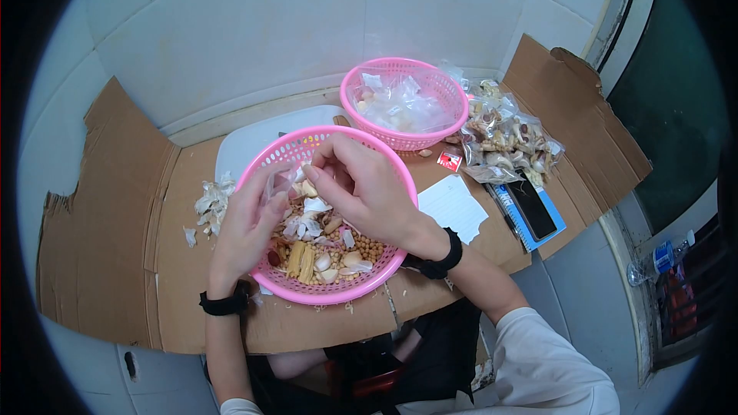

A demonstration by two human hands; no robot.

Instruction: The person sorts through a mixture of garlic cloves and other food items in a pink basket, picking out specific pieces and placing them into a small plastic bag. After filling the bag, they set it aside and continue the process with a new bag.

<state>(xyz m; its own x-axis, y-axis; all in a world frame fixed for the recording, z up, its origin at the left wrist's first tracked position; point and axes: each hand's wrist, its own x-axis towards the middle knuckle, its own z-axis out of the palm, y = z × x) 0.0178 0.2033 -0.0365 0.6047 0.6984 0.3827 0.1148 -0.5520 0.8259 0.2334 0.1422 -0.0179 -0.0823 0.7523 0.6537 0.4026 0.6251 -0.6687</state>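
Observation:
A pink basket [350, 294] in front of me holds beans, peeled cloves, yellowish sticks and bits of white skin. Over its left part, my left hand [260, 211] has its fingers closed on a small clear plastic bag [283, 178]. My right hand [360, 184] is above the middle of the basket, thumb and fingers pinched together beside the bag. A small pale piece shows between the two hands; whether the right fingertips hold it is too small to tell.
Behind stands another pink basket [403, 138] with clear bags. Filled bags [507, 134] lie at the right, near a phone [532, 209], a blue notebook [550, 223] and lined paper [453, 207]. White peelings [214, 204] lie left, beside a white tray [238, 155]. Cardboard flaps rise at both sides.

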